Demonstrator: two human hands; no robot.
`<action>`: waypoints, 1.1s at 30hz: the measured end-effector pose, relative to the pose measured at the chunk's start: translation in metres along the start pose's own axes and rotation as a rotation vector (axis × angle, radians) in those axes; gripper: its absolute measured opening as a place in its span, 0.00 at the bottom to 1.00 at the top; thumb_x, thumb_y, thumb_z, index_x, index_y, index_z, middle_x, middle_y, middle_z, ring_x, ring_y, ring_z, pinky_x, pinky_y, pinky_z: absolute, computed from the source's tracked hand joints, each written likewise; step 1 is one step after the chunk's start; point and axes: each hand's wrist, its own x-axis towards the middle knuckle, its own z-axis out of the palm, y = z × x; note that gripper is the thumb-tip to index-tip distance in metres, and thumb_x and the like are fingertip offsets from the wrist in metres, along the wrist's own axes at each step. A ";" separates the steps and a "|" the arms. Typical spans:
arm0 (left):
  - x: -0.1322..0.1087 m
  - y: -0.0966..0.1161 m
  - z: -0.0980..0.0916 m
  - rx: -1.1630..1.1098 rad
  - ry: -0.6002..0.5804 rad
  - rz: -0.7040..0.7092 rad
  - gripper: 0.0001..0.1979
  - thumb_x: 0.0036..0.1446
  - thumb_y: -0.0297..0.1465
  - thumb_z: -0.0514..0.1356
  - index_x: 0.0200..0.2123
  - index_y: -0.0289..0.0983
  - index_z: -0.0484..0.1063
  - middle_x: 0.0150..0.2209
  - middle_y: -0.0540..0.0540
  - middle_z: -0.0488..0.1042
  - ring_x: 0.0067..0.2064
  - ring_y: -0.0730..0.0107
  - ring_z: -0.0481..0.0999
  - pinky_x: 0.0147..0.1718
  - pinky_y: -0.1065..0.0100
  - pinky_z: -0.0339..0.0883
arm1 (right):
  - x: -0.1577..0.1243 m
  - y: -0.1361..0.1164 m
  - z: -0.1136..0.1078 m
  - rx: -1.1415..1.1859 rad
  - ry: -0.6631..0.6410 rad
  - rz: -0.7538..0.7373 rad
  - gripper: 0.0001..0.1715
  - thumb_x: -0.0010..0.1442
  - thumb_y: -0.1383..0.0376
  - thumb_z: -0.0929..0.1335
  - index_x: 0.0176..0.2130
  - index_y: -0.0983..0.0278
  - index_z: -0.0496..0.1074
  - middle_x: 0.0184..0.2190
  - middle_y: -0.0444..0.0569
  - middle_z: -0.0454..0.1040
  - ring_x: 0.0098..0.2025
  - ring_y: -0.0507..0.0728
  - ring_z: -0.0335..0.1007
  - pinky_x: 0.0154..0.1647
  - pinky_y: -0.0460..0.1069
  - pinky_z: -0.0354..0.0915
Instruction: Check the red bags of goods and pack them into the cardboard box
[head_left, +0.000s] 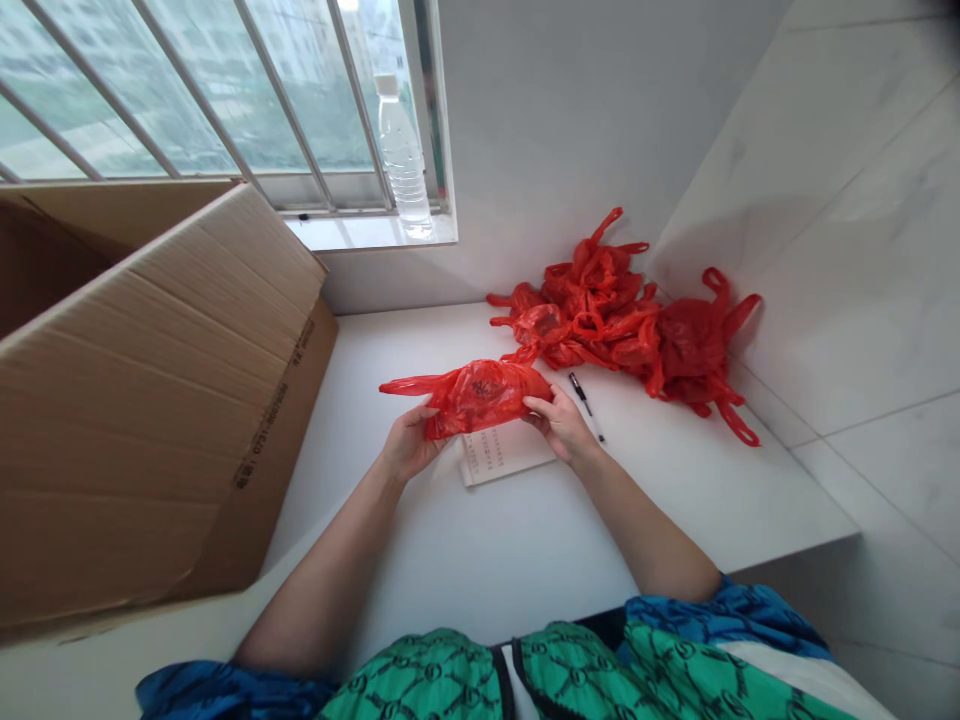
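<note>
A crumpled red plastic bag (480, 393) is held over the white counter between both hands. My left hand (409, 445) grips its left lower edge with fingers closed on the plastic. My right hand (561, 423) pinches its right end. Under the bag lies a sheet of printed paper (504, 453). A black pen (586, 402) rests just right of my right hand.
A pile of several red plastic bags (626, 325) sits at the back against the tiled wall. A large open cardboard box (150, 390) stands at the left. A clear water bottle (403, 155) stands on the window sill. The counter edge (795, 550) drops off at the right.
</note>
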 end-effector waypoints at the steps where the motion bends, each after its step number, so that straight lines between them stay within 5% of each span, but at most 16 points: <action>1: 0.000 0.000 0.000 -0.007 -0.005 -0.003 0.28 0.52 0.19 0.53 0.58 0.34 0.68 0.46 0.43 0.79 0.42 0.65 0.80 0.42 0.67 0.75 | 0.000 0.001 -0.001 -0.001 -0.003 0.002 0.25 0.46 0.65 0.77 0.44 0.59 0.71 0.44 0.46 0.77 0.45 0.56 0.75 0.45 0.51 0.73; 10: 0.001 -0.002 -0.007 0.033 0.037 -0.002 0.13 0.56 0.24 0.60 0.45 0.33 0.76 0.42 0.43 0.80 0.40 0.65 0.79 0.38 0.68 0.74 | -0.001 -0.001 -0.003 -0.003 -0.001 0.027 0.21 0.51 0.59 0.76 0.44 0.57 0.72 0.43 0.43 0.78 0.41 0.53 0.74 0.38 0.47 0.72; 21: 0.001 -0.016 -0.003 0.531 0.148 0.110 0.20 0.55 0.32 0.68 0.51 0.36 0.76 0.50 0.42 0.78 0.56 0.51 0.74 0.53 0.63 0.70 | -0.005 0.003 0.006 -0.101 -0.121 -0.072 0.26 0.48 0.62 0.78 0.46 0.60 0.73 0.43 0.46 0.79 0.46 0.56 0.75 0.51 0.53 0.70; 33: 0.002 -0.012 0.002 0.366 0.348 0.052 0.15 0.48 0.28 0.70 0.41 0.33 0.78 0.45 0.39 0.80 0.47 0.56 0.79 0.42 0.67 0.75 | -0.013 -0.003 0.009 -0.115 -0.223 -0.105 0.34 0.48 0.67 0.77 0.53 0.57 0.69 0.44 0.44 0.78 0.48 0.57 0.74 0.54 0.52 0.68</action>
